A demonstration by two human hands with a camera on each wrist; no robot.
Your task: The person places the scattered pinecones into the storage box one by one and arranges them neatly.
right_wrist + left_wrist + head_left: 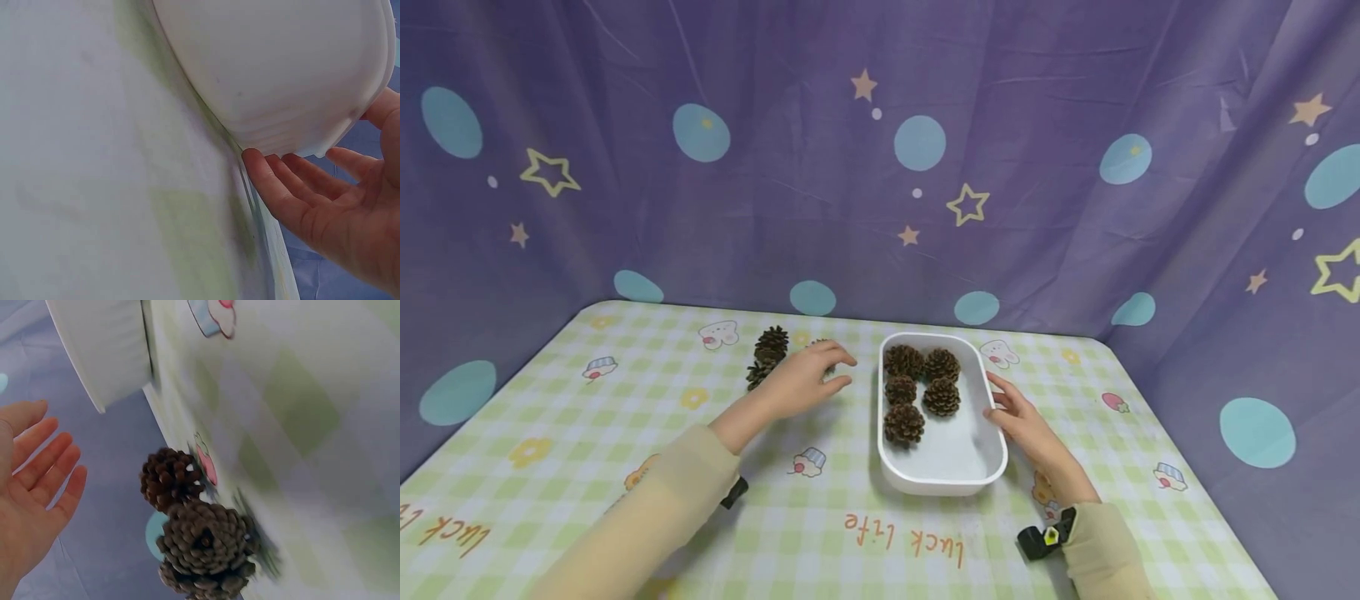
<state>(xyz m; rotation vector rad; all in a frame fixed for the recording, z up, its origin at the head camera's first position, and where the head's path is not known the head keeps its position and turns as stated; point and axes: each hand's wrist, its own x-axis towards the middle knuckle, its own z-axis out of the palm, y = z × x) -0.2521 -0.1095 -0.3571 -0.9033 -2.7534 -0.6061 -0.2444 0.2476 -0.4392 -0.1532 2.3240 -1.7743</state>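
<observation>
My left hand [801, 379] hovers over the table, fingers extended and holding nothing. Beside and partly behind it are several brown pine cones [771, 343]; the left wrist view shows a pine cone [203, 537] close by, apart from the fingers. A white rectangular tub [955, 442] stands to the right, with several pine cones [904, 425] grouped along its left and far part. My right hand [1018, 417] holds the tub's right side, thumb over the rim and fingers against the outer wall. In the right wrist view the fingertips [253, 159] touch the wall low down.
A green-and-white checked tablecloth [700, 450] with printed cartoons covers the table. Behind it hangs a purple curtain [820, 208] with stars and blue dots. Each wrist wears a black strap [1045, 537].
</observation>
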